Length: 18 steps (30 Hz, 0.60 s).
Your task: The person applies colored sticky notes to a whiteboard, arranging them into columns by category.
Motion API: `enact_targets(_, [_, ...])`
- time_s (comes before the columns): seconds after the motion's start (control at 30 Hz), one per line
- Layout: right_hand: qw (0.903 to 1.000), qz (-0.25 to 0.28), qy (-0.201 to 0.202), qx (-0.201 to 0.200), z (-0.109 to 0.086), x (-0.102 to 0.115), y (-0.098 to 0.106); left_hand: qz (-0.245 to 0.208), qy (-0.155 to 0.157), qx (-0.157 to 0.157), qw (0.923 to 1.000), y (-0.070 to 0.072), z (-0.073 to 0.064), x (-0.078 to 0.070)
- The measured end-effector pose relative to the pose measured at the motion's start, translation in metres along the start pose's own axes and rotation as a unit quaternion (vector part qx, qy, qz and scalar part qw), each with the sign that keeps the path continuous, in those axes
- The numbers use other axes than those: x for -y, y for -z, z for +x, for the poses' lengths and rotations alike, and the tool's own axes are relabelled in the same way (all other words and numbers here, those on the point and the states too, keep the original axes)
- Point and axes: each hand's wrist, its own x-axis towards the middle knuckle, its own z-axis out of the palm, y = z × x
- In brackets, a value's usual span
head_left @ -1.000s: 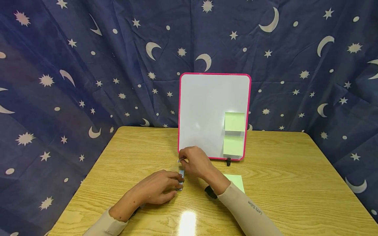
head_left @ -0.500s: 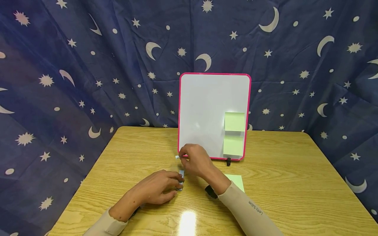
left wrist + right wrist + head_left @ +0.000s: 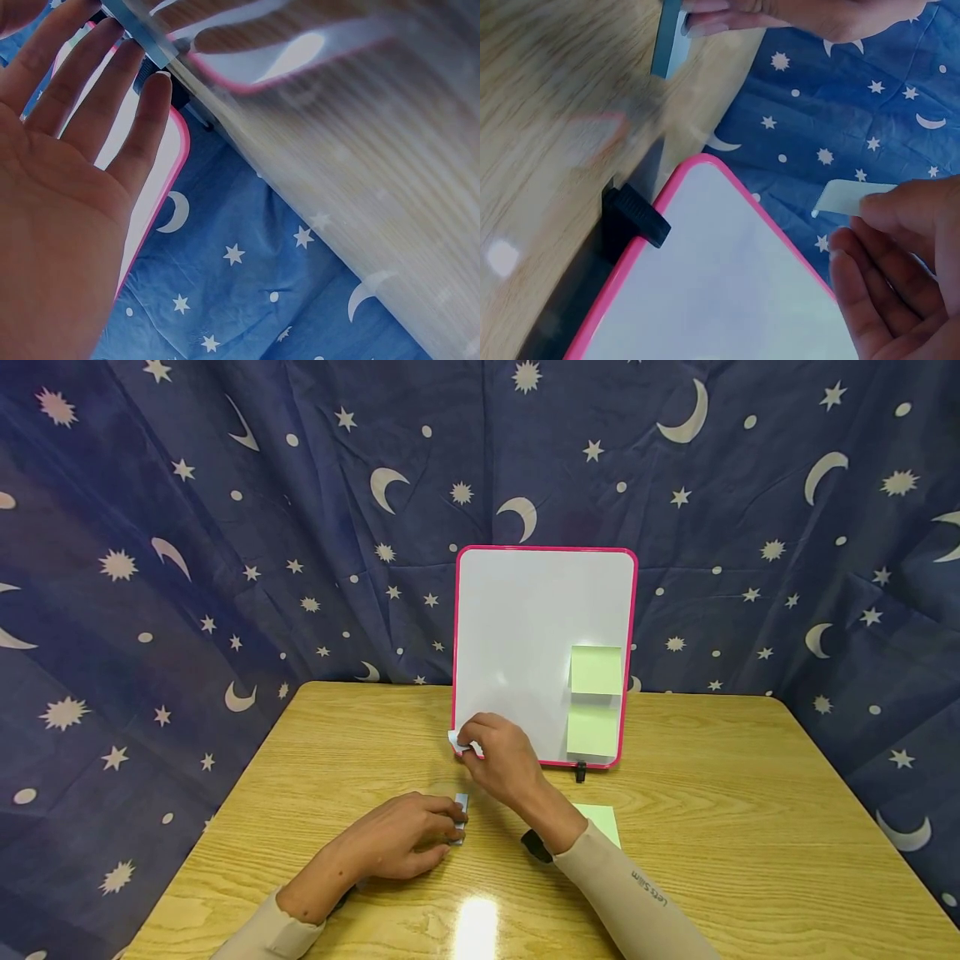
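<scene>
In the right wrist view I see the thumb and forefinger of the right hand pressed together on one end of a small, pale blue rectangular slip of paper. Its free end sticks out past the fingertips and bends a little; the other fingers are curled loosely below it. In my head view this slip is before the lower left corner of a white drawing board with a bright pink frame; whether it touches the board, I cannot tell.

The left hand has its fingers extended and slightly spread, and their tips rest on a narrow, light blue pad, which lies on the pale wooden surface, nearer to the person than the slip.

Further out, two light green square paper notes are on the right part of the board, one above the other. A small black plastic clip is at its bottom edge. Another light green paper square lies on the surface, partly behind the right forearm.
</scene>
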Motion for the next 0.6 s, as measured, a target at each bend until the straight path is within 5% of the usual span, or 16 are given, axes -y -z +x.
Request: enact_targets(0.6, [0.9871,-0.031,0.063,-0.144,0.003,-0.011,0.002,0.0,-0.002,0.001,1.0,0.0,0.001,0.0])
